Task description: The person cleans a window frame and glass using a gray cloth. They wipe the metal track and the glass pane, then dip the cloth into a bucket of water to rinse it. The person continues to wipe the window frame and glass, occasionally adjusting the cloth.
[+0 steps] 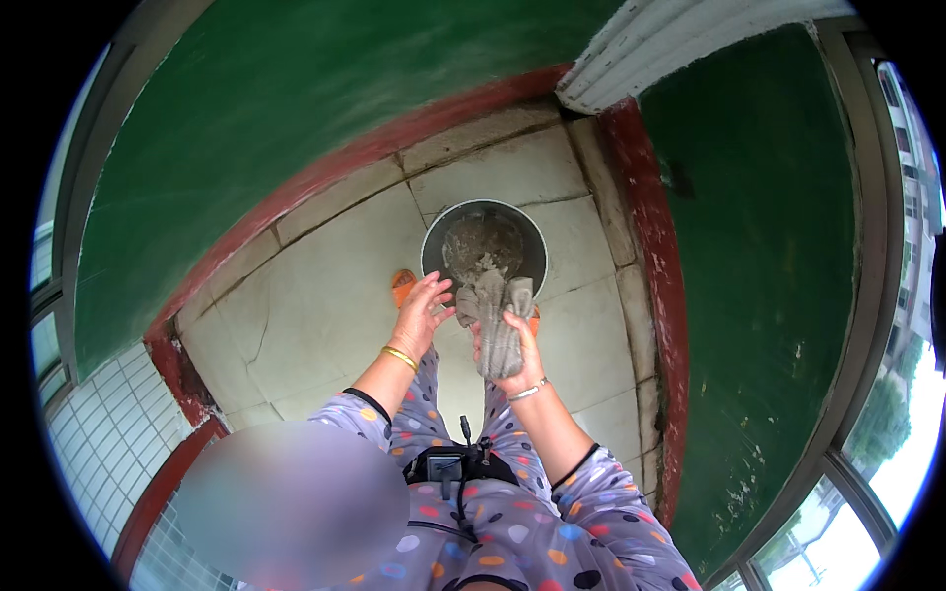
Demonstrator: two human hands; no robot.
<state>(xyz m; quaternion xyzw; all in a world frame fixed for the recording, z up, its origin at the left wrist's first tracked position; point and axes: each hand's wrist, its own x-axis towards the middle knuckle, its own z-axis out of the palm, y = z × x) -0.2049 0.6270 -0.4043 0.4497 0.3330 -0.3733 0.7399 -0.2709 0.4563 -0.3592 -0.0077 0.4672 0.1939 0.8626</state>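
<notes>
A bundled, wet-looking grey cloth [502, 325] is in my right hand [521, 354], with the fingers wrapped round its near end. Its far folds hang over the near rim of a round bucket [537, 244]. Inside the bucket lies murky, greyish water [480, 240], with some light froth or splash near the cloth. My left hand [425, 306] holds nothing; its fingers are spread beside the bucket's left near rim. A gold-coloured bangle [400, 359] circles the left wrist, and a silver-coloured one [528, 390] the right.
The bucket stands on pale floor tiles [332, 288] between orange slippers [403, 287] on my feet. Green walls [761, 221] with a red skirting band [658, 244] close in ahead and to the right. A white ribbed column [635, 55] fills the corner. Windows [887, 414] line the right side.
</notes>
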